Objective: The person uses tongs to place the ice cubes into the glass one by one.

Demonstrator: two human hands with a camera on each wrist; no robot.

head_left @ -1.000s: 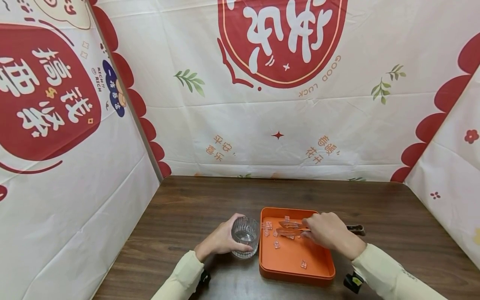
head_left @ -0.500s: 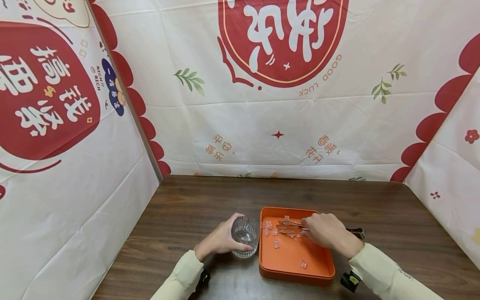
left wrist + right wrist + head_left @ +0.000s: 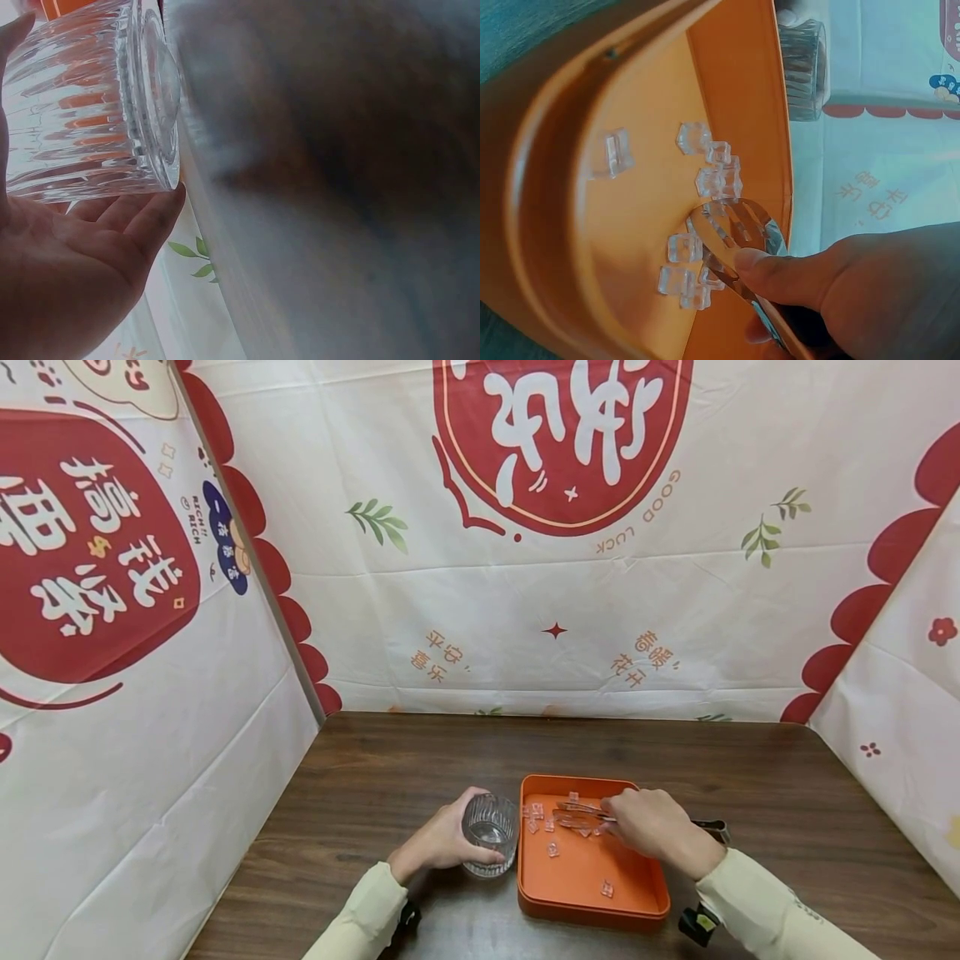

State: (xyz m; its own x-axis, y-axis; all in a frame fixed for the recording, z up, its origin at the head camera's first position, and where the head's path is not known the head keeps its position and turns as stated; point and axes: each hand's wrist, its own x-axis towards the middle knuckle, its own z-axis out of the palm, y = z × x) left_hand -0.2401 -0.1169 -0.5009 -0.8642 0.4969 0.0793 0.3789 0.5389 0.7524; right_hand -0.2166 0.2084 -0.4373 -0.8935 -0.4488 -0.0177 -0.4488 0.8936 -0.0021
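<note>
My left hand (image 3: 444,838) holds a clear ribbed glass (image 3: 491,833) upright on the table, just left of an orange tray (image 3: 562,893). The thumb curls round the near side, and the other fingers reach behind it. In the right hand (image 3: 651,828) is a pair of metal tongs (image 3: 581,814), gripped near the middle. The slotted tips (image 3: 735,229) are down in the tray among several clear cubes (image 3: 684,247). One cube shows right by the tips; whether it is pinched between them I cannot tell. A lone cube (image 3: 607,888) lies at the tray's near side.
The dark wooden table (image 3: 420,743) extends behind and to both sides of the tray. White printed cloth (image 3: 480,602) hangs behind the table and along its left and right sides. Black wrist straps (image 3: 699,923) sit under the sleeves.
The tongs' tips have drawn closer together, and the right hand has shifted slightly left. My left hand and the glass stay in place.
</note>
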